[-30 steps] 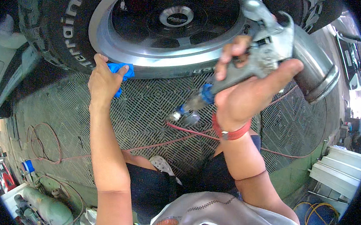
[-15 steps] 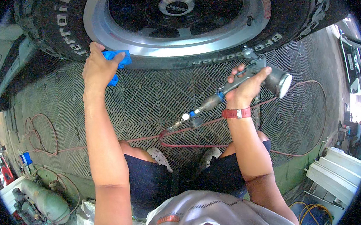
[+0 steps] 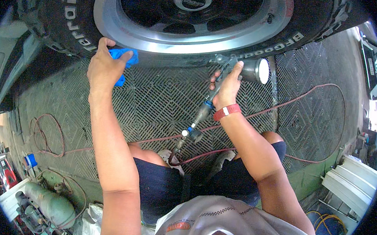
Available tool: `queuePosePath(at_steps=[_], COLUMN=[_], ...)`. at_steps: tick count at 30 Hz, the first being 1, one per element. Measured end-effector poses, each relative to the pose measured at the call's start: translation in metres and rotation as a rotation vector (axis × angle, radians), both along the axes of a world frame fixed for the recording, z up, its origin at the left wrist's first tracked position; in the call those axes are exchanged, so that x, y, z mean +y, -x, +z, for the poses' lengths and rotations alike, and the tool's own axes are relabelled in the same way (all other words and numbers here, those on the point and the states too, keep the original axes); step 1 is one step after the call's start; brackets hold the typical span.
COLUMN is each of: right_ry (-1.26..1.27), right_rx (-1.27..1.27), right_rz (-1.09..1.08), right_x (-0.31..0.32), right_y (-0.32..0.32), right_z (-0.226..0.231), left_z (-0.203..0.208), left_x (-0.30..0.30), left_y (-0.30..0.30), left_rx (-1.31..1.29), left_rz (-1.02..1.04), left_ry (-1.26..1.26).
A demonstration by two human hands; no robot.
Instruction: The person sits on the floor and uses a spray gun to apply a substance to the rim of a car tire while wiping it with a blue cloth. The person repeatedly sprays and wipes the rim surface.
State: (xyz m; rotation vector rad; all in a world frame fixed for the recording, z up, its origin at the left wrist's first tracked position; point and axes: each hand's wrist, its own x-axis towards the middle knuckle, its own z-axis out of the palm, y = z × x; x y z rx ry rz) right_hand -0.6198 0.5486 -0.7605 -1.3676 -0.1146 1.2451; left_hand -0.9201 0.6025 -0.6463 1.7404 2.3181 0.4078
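Note:
A black tyre [image 3: 72,26] with raised white lettering stands in front of me, around a silver-rimmed wheel [image 3: 158,44] with a dark centre. My left hand [image 3: 106,68] is closed on a bunched blue cloth [image 3: 125,57] at the tyre's lower left sidewall, by the rim. In my right hand [image 3: 228,87] is a spray gun [image 3: 221,78] with a side-mounted cup [image 3: 257,71] that has a white end. Its nozzle is close to the lower tyre sidewall; I cannot tell whether spray comes out. A red air hose [image 3: 208,153] joins the fitting below its handle.
Grey grated floor mats [image 3: 163,98] lie beneath the wheel, with the hose looped over them. A green air compressor tank [image 3: 49,206] stands at the lower left. White panels [image 3: 351,179] and a coiled yellow hose [image 3: 316,222] are at the right.
My right hand has moved left along the tyre with the spray gun, which is now turned more upright. My left hand stays on the cloth by the rim, nearly unmoved.

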Motion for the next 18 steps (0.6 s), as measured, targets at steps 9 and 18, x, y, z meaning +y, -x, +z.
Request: queuePosePath(at_steps=[9,18], right_ry=[0.043,0.002], right_rx=[0.06,0.151], right_rz=[0.145,0.413], right_x=[0.008,0.003], right_y=[0.047,0.105], right_z=[-0.023,-0.019], left_z=[0.003,-0.011], left_x=[-0.007,-0.007], left_y=[0.014,0.025], left_rx=[0.001,0.05], left_rz=[-0.037,-0.088], left_ry=[0.008,-0.07])
